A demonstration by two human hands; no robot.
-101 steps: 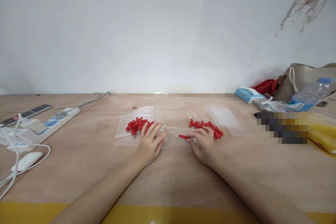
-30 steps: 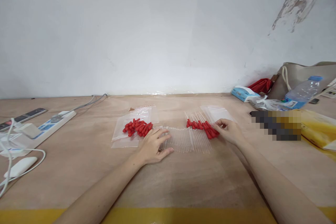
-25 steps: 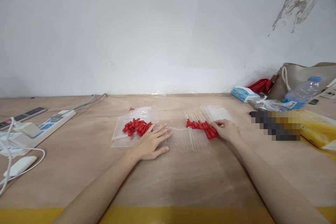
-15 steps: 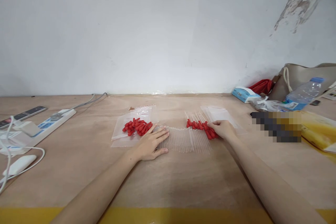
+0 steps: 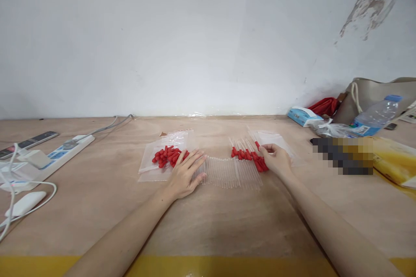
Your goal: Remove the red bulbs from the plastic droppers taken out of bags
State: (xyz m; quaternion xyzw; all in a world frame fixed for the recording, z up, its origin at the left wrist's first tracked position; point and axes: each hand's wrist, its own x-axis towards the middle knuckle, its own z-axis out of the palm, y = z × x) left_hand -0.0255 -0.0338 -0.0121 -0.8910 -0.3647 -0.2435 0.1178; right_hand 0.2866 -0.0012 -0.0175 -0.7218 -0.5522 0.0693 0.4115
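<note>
My left hand (image 5: 184,176) lies flat with fingers spread over the left end of a row of thin clear tubes (image 5: 224,172). Just beyond its fingers, a heap of loose red rubber bulbs (image 5: 167,156) rests on a clear plastic bag (image 5: 147,162). My right hand (image 5: 275,158) pinches a red rubber bulb (image 5: 257,145); whether a tube is attached to it I cannot tell. Left of and below that hand are several droppers (image 5: 240,153), tubes with red bulbs fitted, lying side by side at the row's upper right. More red bulbs (image 5: 260,164) lie beneath my right fingers.
Another clear bag (image 5: 274,139) lies behind my right hand. A power strip (image 5: 66,151) with cables and a white charger sits at left. At right are a blue tissue pack (image 5: 303,116), a plastic bottle (image 5: 377,114), a beige bag (image 5: 373,88) and a yellow package (image 5: 394,160).
My right hand has risen slightly from the bulb pile, now with a red bulb at its fingertips. My left hand has slid a little left, uncovering more tubes.
</note>
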